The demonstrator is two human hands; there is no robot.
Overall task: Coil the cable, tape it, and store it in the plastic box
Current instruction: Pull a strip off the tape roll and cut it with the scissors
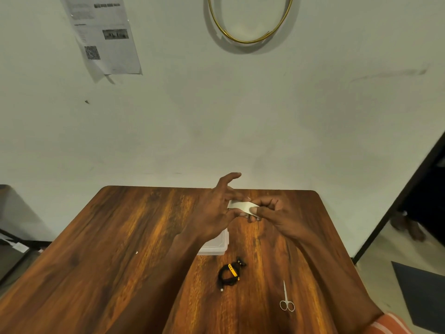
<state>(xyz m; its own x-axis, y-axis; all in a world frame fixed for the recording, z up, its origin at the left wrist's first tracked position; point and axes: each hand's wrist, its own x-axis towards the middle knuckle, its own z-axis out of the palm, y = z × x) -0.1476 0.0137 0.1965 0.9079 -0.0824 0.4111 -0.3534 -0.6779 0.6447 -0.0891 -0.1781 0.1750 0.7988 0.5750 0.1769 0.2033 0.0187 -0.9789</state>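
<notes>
A black cable (230, 274), coiled and bound with a yellow strap, lies on the wooden table (120, 237) between my forearms. The clear plastic box (216, 244) sits just beyond it, partly hidden under my left wrist. Both hands are raised over the far part of the table. My right hand (272, 213) pinches a white roll of tape (240, 205). My left hand (216, 208) touches the strip's free end with thumb and a finger, while its other fingers spread upward.
Small silver scissors (287, 300) lie on the table at the right, near my right forearm. A white scrap (136, 252) rests left of centre. The wall stands right behind the table's far edge. A dark doorframe (397, 201) runs down the right side.
</notes>
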